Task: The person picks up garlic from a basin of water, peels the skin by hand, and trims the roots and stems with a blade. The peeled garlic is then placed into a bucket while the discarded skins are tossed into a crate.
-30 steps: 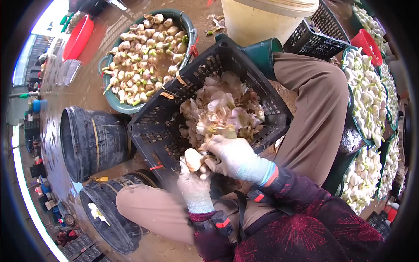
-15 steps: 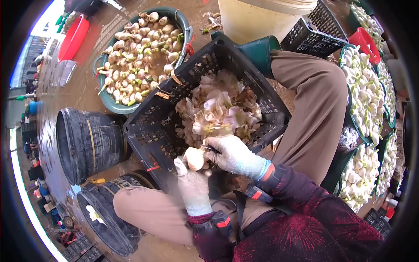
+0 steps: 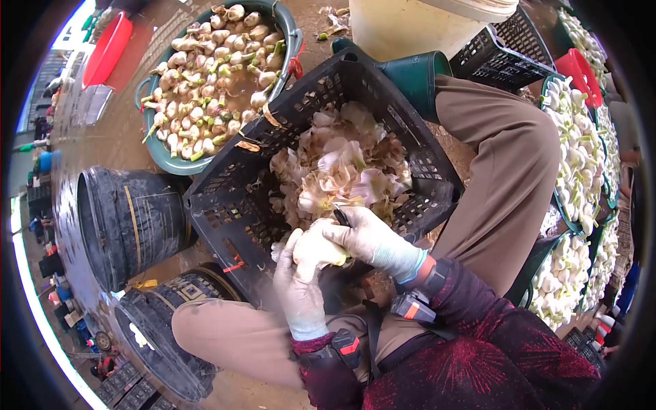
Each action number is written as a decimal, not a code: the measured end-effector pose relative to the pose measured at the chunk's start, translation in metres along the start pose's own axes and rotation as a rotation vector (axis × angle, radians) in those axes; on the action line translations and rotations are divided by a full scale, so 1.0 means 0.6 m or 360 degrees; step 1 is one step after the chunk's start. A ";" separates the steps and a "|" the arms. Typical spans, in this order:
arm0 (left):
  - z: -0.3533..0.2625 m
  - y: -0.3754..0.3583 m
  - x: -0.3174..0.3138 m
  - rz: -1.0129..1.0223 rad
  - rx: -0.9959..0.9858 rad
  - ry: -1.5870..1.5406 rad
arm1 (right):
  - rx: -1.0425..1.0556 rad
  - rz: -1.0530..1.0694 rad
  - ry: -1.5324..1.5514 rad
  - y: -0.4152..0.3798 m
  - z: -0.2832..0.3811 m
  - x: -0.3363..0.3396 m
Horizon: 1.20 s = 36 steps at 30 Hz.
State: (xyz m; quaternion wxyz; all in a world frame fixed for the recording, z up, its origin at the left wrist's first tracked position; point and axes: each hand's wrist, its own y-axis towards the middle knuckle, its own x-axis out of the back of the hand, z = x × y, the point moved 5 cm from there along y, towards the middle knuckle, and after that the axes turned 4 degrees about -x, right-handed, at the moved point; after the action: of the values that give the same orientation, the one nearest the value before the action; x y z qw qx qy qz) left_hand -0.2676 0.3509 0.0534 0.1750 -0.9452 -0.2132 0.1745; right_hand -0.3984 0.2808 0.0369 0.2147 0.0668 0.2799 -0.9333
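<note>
In my left hand [image 3: 301, 297] is a pale garlic bulb [image 3: 318, 246], its greenish stem end pointing right. The gloved fingers of that hand wrap around the bulb from below and the left. My right hand [image 3: 376, 242], also gloved, presses its thumb against the bulb. A small black-handled tool [image 3: 341, 217] sticks up from its closed fingers; any blade is hidden. Both hands are over the near edge of a black plastic crate [image 3: 229, 242]. Loose papery garlic skins [image 3: 342, 164] are heaped inside this crate.
A green tub [image 3: 154, 147] of unpeeled garlic in water stands beyond the crate. Black buckets [image 3: 147, 219] are at left, a cream bucket [image 3: 417, 31] at the back. Tubs of white garlic [image 3: 574, 150] line the right, past my bent knee [image 3: 526, 137].
The bulb has turned in my left hand, showing a whiter side and its greenish stem end. My right hand has shifted, and the black handle now points upward. The whole view has shifted slightly.
</note>
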 end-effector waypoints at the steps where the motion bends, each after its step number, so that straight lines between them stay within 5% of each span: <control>1: -0.003 0.002 -0.004 -0.0001 -0.0056 -0.0112 | 0.0035 -0.0042 -0.0110 -0.001 0.007 -0.001; 5: 0.039 0.013 0.036 0.0111 0.0082 -0.0216 | 0.0227 -0.0136 -0.0515 -0.008 0.018 -0.018; 9: 0.026 0.002 0.035 -0.0047 0.0017 -0.0716 | 0.0300 -0.0701 -0.0540 0.022 -0.024 0.026; 12: -0.007 -0.007 0.023 0.0272 0.0050 -0.1261 | 0.0234 -0.0851 -0.0661 0.016 -0.020 0.068; 13: -0.018 -0.008 0.018 0.0425 -0.0007 -0.1466 | 0.0346 -0.0859 -0.1250 -0.004 0.007 0.058; 14: -0.016 -0.008 0.026 0.0327 -0.0092 -0.1400 | 0.0445 -0.0854 -0.1842 -0.021 0.026 0.042; 15: -0.018 -0.011 0.021 0.0337 -0.0109 -0.1411 | 0.0465 -0.0858 -0.1851 -0.031 0.032 0.033; 17: -0.017 -0.015 0.024 0.0044 -0.0174 -0.1178 | 0.0832 -0.0629 -0.1257 -0.045 0.052 0.005; 18: -0.015 -0.015 0.021 0.0043 -0.0174 -0.1175 | 0.0648 -0.0269 -0.0901 -0.051 0.072 -0.012; 21: -0.011 -0.008 0.028 -0.0083 -0.0318 -0.0664 | 0.0563 -0.0123 -0.0915 -0.027 0.051 -0.035; 29: 0.002 0.010 0.007 0.0056 -0.0356 -0.0479 | 0.0546 -0.0434 -0.0946 -0.012 0.033 -0.019; 31: 0.008 0.013 0.008 0.0055 -0.0204 -0.0487 | 0.0331 -0.0237 -0.0381 0.003 0.026 -0.008; 36: -0.025 -0.011 -0.016 -0.0189 0.0146 0.0289 | 0.0722 -0.0495 -0.1158 -0.019 0.036 -0.020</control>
State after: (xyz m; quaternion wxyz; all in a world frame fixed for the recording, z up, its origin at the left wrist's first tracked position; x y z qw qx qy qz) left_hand -0.2718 0.3481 0.0720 0.2467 -0.9339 -0.2438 0.0871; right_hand -0.3930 0.2815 0.0636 0.1363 -0.2629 -0.0187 -0.9550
